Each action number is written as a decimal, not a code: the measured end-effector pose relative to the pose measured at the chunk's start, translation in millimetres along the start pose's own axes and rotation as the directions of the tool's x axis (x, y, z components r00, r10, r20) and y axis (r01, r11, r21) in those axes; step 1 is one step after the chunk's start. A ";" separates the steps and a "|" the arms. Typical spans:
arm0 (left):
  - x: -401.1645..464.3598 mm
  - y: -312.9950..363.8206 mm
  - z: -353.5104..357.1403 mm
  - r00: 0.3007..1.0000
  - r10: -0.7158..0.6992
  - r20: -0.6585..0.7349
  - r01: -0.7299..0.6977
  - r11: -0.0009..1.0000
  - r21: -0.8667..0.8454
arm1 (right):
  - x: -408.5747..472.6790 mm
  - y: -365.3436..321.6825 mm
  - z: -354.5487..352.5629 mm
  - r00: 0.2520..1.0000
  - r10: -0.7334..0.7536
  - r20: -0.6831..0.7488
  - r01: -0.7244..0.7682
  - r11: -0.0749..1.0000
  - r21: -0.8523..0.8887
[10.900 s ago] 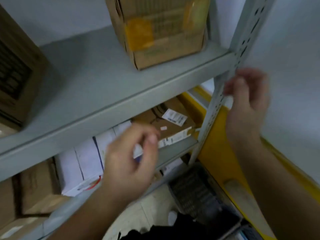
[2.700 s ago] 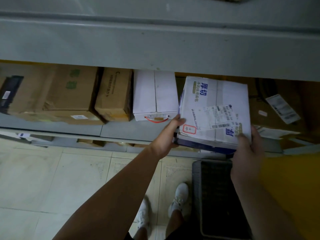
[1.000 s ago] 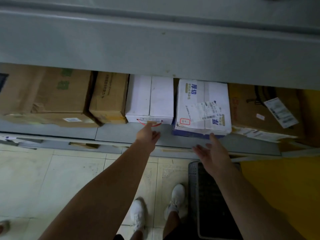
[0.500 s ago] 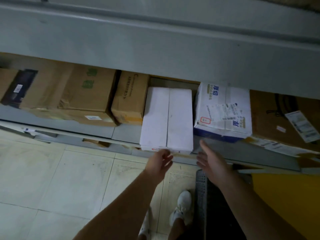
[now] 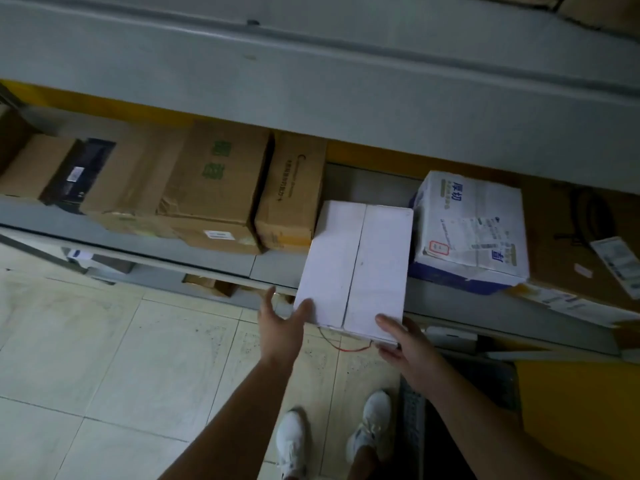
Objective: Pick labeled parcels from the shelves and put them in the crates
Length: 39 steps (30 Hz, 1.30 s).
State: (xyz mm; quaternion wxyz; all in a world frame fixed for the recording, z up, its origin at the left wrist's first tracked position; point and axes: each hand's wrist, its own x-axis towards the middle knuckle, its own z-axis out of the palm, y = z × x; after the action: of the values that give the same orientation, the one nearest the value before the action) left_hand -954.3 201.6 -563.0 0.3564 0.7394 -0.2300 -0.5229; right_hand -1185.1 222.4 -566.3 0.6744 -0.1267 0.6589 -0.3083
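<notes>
Both hands are drawing the white box (image 5: 356,268) off the shelf's front edge (image 5: 207,268); left hand (image 5: 280,329) and right hand (image 5: 403,344) are pinching its near corners, thumbs on top; next, probably lowering it into the dark crate (image 5: 450,410) below.

Dim, flat indoor light with a bluish-grey cast; the floor tiles (image 5: 104,358) left of the hands (image 5: 280,327) are brightest; deep shadow fills the shelf (image 5: 346,91) recess above them and the corner below right; edges bow from the wide lens; fine detail is soft and grainy.
</notes>
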 end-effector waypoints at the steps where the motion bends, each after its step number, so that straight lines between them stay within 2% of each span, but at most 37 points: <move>1: 0.6 5.6 -7.1 0.994 0.090 0.064 -0.096 0.991 0.096 | -10.1 0.0 2.1 0.999 -0.029 -0.014 0.029 1.000 -0.002; 2: 0.1 11.0 -12.3 0.980 0.124 0.157 -0.142 0.984 0.109 | -21.7 0.8 4.3 0.998 -0.060 -0.026 0.060 0.998 -0.013; 4: -9.6 22.6 -19.5 0.940 0.091 0.330 -0.116 0.992 0.055 | -48.2 1.7 11.4 0.994 -0.100 -0.044 0.098 0.995 -0.036; 8: -35.5 30.1 -36.6 0.907 0.069 0.415 -0.126 0.986 0.110 | -102.6 -10.9 27.0 0.985 -0.153 -0.078 0.151 0.988 -0.022; 10: -46.3 25.1 -52.4 0.883 0.047 0.467 -0.092 0.993 0.075 | -126.5 -20.4 29.2 0.987 -0.153 -0.053 0.157 0.984 0.083; 12: -55.6 22.0 -66.9 0.818 0.015 0.575 -0.057 0.997 0.056 | -147.3 -30.4 31.9 0.981 -0.193 0.022 0.185 0.962 0.201; 15: -65.9 26.9 -84.3 0.673 0.009 0.740 -0.010 1.000 -0.003 | -169.7 -39.9 41.3 0.958 -0.268 0.100 0.241 0.945 0.220; 17: -76.0 37.5 -92.3 0.561 0.064 0.826 0.034 0.994 -0.100 | -182.7 -44.7 53.6 0.948 -0.304 0.097 0.293 0.949 0.114; 20: -87.9 54.5 -99.9 0.509 0.099 0.855 0.095 0.981 -0.171 | -194.4 -50.6 66.4 0.902 -0.423 0.084 0.431 0.881 -0.196; 22: -92.6 60.1 -105.9 0.470 0.142 0.871 0.134 0.964 -0.230 | -198.8 -55.6 70.0 0.870 -0.468 0.159 0.492 0.847 -0.199; 23: -96.3 63.7 -110.4 0.471 0.151 0.869 0.171 0.951 -0.258 | -200.1 -57.0 72.4 0.864 -0.464 0.197 0.498 0.846 -0.191; 25: -101.1 69.2 -119.4 0.515 0.127 0.848 0.236 0.930 -0.283 | -199.5 -56.9 78.3 0.844 -0.461 0.274 0.520 0.828 -0.209; 28: -106.8 70.9 -130.0 0.467 0.181 0.865 0.330 0.873 -0.360 | -195.2 -50.7 82.9 0.775 -0.538 0.331 0.616 0.762 -0.203; 30: -105.6 70.0 -139.6 0.476 0.212 0.853 0.345 0.848 -0.403 | -199.9 -51.0 82.8 0.782 -0.573 0.245 0.613 0.777 -0.140; 33: -94.2 63.7 -149.4 0.551 0.228 0.802 0.339 0.817 -0.466 | -203.0 -53.6 77.5 0.805 -0.583 0.106 0.592 0.797 -0.119; 37: -84.4 54.4 -150.4 0.594 0.252 0.764 0.266 0.835 -0.482 | -203.2 -52.0 71.3 0.813 -0.578 0.068 0.580 0.796 -0.174; 39: -82.3 51.5 -148.7 0.614 0.235 0.753 0.274 0.832 -0.483 | -203.7 -48.5 69.0 0.811 -0.583 0.045 0.580 0.791 -0.195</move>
State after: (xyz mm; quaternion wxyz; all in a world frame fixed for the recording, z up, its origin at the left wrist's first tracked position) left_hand -841.9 269.9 -443.7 0.4102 0.2986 -0.1919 -0.8401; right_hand -1118.6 287.1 -366.4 0.5251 -0.3872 0.6212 -0.4342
